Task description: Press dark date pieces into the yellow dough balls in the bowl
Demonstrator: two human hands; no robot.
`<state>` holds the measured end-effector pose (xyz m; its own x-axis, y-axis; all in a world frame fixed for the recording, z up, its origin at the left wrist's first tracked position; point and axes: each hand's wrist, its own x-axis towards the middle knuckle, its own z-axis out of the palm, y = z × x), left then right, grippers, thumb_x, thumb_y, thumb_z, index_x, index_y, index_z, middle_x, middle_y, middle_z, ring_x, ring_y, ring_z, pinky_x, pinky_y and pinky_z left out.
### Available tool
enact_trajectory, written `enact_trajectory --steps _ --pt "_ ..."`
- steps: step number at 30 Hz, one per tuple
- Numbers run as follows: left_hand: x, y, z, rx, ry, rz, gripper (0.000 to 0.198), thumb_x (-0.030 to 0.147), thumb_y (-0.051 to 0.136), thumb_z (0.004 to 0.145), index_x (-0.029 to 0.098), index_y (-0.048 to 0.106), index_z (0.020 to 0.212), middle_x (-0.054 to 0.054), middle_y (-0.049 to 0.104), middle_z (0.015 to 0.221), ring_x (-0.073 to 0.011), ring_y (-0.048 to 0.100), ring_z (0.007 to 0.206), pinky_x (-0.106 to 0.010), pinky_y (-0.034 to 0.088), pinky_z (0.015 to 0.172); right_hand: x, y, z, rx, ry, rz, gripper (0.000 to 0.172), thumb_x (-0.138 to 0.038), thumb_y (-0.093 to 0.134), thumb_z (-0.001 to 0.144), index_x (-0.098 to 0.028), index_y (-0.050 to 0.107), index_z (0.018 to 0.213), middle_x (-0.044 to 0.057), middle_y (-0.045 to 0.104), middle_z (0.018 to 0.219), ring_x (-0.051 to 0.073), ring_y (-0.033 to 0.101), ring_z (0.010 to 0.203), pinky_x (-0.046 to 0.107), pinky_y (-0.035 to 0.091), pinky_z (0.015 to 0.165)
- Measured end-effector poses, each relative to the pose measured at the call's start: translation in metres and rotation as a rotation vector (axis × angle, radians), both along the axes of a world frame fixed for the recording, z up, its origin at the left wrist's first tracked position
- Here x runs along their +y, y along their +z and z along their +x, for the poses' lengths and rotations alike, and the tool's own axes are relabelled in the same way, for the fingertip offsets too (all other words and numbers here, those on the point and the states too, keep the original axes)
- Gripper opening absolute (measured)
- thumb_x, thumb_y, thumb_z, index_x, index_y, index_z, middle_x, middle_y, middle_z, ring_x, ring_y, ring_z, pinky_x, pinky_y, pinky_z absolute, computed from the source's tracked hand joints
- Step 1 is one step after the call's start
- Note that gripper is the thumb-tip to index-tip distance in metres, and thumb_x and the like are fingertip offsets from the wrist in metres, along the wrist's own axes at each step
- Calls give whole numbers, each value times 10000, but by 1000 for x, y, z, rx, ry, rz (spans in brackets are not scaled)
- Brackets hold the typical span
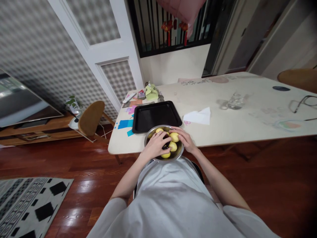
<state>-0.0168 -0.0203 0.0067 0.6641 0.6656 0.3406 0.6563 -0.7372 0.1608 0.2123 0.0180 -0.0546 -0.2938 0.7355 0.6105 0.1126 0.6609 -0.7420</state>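
A round metal bowl holding several yellow lemons is in front of my body, at the near edge of the table. My left hand reaches into it from the left, its fingers curled over the fruit. Between its thumb and fingers is something dark and glossy that I cannot make out. On the bowl's right side, my right hand lies over the rim. Its fingers bend around the upper right lemon.
Just beyond the bowl lies a black baking tray. Folded white paper is to its right, with a clear glass farther along the white table. Behind the tray are a green paper box and a white remote. A wooden chair stands left.
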Motion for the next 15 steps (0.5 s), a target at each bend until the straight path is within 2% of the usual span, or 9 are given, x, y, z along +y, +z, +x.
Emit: enact_trajectory --steps 8,15 --pt "1 -1 -3 -112 -42 -12 247 341 667 961 210 671 1170 -140 609 1202 -313 586 1179 -479 534 1038 -1 1 0 -3 1 2 479 -580 452 1066 -275 760 1269 112 700 1409 314 607 1369 545 449 1194" --pt "-1 3 -3 -174 -18 -23 140 310 649 954 227 653 1067 -115 605 1173 -296 576 1161 -471 505 1052 -1 1 0 -3 -4 0 487 -588 451 1065 -274 761 1269 107 696 1418 315 606 1367 548 450 1196"
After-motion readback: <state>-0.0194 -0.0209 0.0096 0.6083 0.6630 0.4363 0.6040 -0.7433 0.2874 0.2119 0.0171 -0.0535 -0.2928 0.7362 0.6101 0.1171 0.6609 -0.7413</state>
